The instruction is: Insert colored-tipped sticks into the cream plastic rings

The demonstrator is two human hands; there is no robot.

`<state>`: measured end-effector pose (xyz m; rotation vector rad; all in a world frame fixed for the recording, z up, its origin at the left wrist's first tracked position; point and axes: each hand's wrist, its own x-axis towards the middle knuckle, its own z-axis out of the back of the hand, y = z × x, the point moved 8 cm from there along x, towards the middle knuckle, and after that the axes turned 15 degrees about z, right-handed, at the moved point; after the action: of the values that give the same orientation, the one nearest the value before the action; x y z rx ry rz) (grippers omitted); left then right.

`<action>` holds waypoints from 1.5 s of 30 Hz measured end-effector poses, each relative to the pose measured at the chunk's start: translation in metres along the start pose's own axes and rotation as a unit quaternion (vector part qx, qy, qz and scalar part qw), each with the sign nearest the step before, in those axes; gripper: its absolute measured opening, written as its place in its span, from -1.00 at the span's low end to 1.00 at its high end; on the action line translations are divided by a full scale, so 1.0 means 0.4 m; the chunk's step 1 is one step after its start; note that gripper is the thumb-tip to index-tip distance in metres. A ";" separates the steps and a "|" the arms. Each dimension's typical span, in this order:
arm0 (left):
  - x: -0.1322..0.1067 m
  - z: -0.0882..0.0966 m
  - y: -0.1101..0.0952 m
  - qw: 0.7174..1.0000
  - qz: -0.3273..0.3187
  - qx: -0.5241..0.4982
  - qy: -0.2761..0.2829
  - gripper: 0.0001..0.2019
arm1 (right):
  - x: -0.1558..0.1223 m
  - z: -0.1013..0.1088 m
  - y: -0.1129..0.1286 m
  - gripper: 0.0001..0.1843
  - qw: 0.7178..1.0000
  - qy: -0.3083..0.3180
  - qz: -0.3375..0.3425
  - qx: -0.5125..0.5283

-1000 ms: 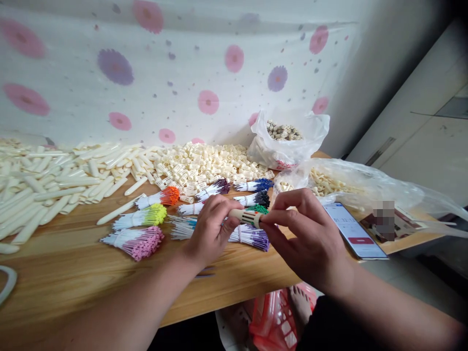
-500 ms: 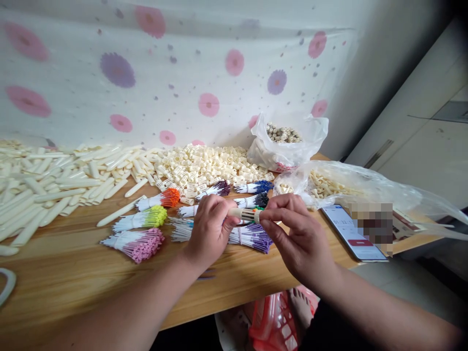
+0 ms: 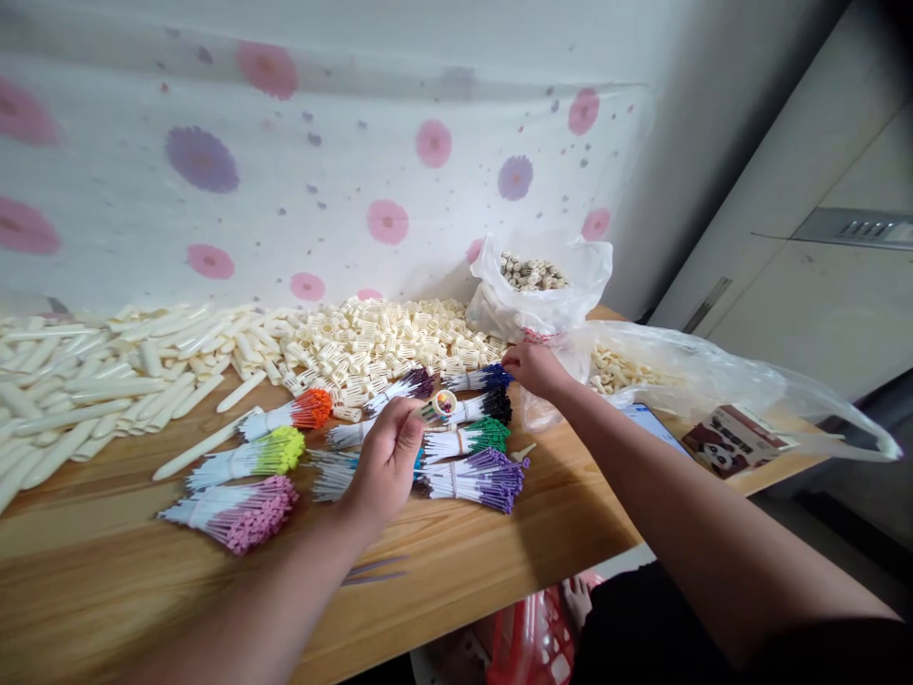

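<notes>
My left hand (image 3: 389, 455) is closed around a cream pen barrel (image 3: 440, 407) with coloured refill tips showing at its open end. It hovers over bundles of refills on the wooden table (image 3: 463, 552). My right hand (image 3: 534, 367) has reached forward to the blue-tipped refill bundle (image 3: 486, 379); its fingers pinch at the bundle's tips. Around them lie black (image 3: 492, 405), green (image 3: 476, 438) and purple (image 3: 479, 478) bundles.
Orange (image 3: 300, 411), yellow (image 3: 249, 457) and pink (image 3: 239, 514) bundles lie at left. Behind are piles of cream ribbed holders (image 3: 378, 338) and long cream barrels (image 3: 92, 371). Plastic bags of small parts (image 3: 538, 285) (image 3: 677, 366) and a small carton (image 3: 731, 440) stand at right.
My right hand let go of the barrel and reached forward to the blue bundle. My left hand kept the barrel, its open end turned towards me. The view shifted, and my right arm hides the phone.
</notes>
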<state>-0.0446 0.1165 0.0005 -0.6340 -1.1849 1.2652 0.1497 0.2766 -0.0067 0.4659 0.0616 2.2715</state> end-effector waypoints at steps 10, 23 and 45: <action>0.011 0.003 0.057 0.999 0.036 -0.011 0.000 -0.62 | 0.036 -0.100 -0.011 -0.74 0.988 0.137 -0.009 -0.065; 0.012 -0.003 0.056 0.999 0.045 -0.013 0.013 -0.60 | 0.027 -0.096 -0.003 -0.73 0.992 0.111 0.017 -0.062; 0.013 -0.004 0.038 0.999 0.030 -0.005 0.010 -0.57 | 0.043 -0.096 0.024 -0.93 0.995 0.048 0.080 0.032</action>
<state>-0.0496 0.1256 -0.0119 -0.6921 -1.1639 1.3004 0.1188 0.2865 -0.0351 0.4067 0.1510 2.4539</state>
